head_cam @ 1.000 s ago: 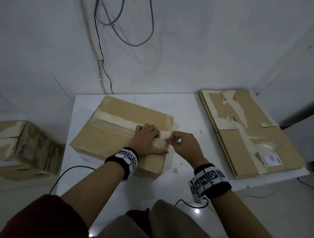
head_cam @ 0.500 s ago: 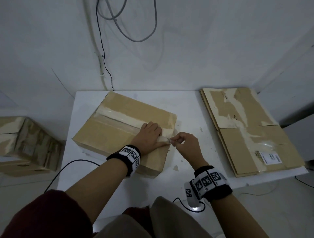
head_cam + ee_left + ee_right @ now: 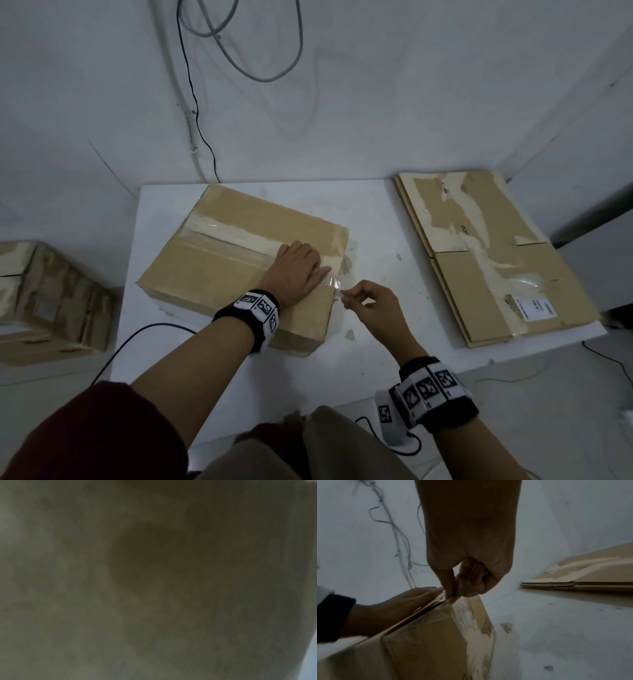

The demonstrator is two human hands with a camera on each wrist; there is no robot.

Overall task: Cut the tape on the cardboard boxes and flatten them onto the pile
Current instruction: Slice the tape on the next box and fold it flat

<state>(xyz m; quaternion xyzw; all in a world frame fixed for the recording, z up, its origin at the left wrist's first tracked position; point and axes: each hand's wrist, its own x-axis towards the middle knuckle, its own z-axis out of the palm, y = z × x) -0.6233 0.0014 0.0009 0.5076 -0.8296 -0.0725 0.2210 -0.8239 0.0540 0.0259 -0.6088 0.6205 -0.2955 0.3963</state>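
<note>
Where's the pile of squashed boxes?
In the head view, the pile of flattened brown cardboard boxes lies on the white table's right end, right of the taped-up brown cardboard box.

Looking like a bare storeroom/packing corner: white table (image 3: 376, 219) sitting vs. plain walls (image 3: 411, 102), loose cables (image 3: 239, 51) hanging (unfixed), flat cardboard (image 3: 486, 260) piling up.

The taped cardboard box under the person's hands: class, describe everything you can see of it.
The cardboard box is brown, shallow and rectangular, lying flat and skewed on the white table. Clear, glossy tape runs along its closed top seam and down the right end, where patches look torn. The left hand presses flat on its top near that end. The right hand pinches a thin green tool against the tape at the upper edge. A small printed mark shows on the end face.
</note>
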